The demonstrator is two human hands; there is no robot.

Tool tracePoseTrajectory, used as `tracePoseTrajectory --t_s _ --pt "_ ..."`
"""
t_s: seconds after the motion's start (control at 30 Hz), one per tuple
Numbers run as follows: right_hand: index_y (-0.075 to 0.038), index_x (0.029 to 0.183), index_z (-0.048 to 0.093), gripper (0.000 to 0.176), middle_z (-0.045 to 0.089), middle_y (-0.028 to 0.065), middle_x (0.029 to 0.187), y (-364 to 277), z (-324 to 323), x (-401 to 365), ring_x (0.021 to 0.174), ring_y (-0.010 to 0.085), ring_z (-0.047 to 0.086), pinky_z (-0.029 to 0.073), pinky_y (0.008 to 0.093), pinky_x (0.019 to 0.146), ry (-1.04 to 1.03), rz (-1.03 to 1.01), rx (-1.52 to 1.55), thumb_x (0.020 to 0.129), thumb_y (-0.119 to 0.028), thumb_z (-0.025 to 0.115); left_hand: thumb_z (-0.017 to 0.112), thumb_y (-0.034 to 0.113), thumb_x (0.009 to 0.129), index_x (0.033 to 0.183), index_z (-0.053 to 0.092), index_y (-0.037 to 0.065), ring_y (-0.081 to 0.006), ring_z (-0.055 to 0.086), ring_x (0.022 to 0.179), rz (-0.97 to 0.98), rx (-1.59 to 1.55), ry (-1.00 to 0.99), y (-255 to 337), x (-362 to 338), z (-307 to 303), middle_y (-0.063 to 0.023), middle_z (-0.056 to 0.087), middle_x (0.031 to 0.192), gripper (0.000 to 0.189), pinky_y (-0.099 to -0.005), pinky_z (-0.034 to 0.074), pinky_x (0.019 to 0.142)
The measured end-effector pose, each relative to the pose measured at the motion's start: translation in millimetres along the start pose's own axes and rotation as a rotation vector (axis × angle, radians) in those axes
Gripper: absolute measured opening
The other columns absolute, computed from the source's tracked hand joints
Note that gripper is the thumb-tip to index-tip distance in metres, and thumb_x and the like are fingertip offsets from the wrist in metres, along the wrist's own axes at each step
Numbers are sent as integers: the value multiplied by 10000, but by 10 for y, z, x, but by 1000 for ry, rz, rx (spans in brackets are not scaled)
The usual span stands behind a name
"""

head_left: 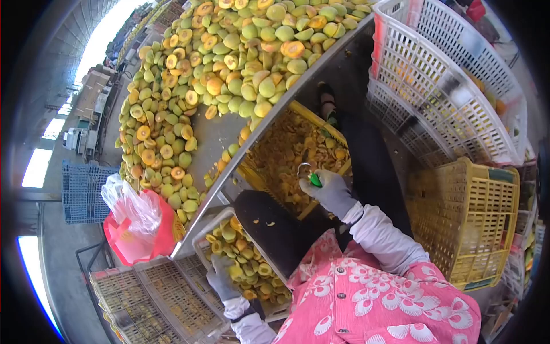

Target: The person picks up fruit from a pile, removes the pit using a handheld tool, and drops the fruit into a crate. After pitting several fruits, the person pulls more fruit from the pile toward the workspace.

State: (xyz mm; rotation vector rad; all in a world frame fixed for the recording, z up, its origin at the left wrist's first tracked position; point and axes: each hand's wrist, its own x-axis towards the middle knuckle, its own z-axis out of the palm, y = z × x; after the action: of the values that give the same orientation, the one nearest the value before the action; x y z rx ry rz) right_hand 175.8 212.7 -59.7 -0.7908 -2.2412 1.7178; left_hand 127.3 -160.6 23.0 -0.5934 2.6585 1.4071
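A blue lattice plastic crate (86,192) is standing well to the left of the metal table (215,137). A crinkled red plastic bag (143,232), with clear film bunching out of its top, is hanging just beside the table's left corner. Below that corner, flat wire-mesh trays (154,298) are lying side by side.

The left hand (220,278), in a grey knit glove, is reaching down into a white slotted crate (213,223) just under the table's near edge. Its fingers are curling among the cut fruit (252,266) there, smooth green-yellow halves with hollowed centres; whether they are gripping a piece cannot be told.

The table itself is carrying a broad heap of fruit (229,57), round green skins mixed with orange cut faces, and its bare sheet metal is showing dull and grey near the edge.

Under the table's right edge, a yellow crate (316,117) is holding darker orange scraps. The right hand (331,192), also gloved in grey, is hovering over it, fingers closing tightly around a pitting tool (312,176) with a green handle and a thin metal loop.

Right of the table, white lattice crates (435,86) are leaning in a stack, and a yellow lattice crate (475,218) is standing below them.
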Motion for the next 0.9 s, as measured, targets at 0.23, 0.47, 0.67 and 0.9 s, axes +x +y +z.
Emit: tracePoseTrajectory --t_s 0.23,0.47,0.67,0.9 --pt "-35 909 553 310 569 46 668 117 56 39 474 117 515 408 293 444 -132 208 239 916 -315 686 584 194 928 965 682 -14 -244 622 796 903 311 -341 1288 559 885 -120 638 953 233 -339 495 715" --pt "-89 918 527 220 518 -14 650 346 -25 238 453 66 462 376 242 404 -32 522 590 935 -257 668 600 204 890 1307 588 143 -369 606 1078 1274 782 -66 2990 2056 2837 -173 575 1293 422 -448 511 893" --pt "-97 927 526 214 513 -23 661 347 11 335 456 60 449 393 232 423 -131 606 706 947 -267 654 491 165 948 1297 574 151 -389 554 1208 1396 1371 -130 3271 3266 3406 -158 530 1396 359 -442 484 991" --pt "-91 947 535 186 501 -40 674 197 -88 266 481 42 434 386 212 439 -163 587 673 954 -249 634 672 258 873 1287 543 94 -426 612 1093 964 972 -382 2586 3002 2617 -198 621 1210 463 -456 503 920"
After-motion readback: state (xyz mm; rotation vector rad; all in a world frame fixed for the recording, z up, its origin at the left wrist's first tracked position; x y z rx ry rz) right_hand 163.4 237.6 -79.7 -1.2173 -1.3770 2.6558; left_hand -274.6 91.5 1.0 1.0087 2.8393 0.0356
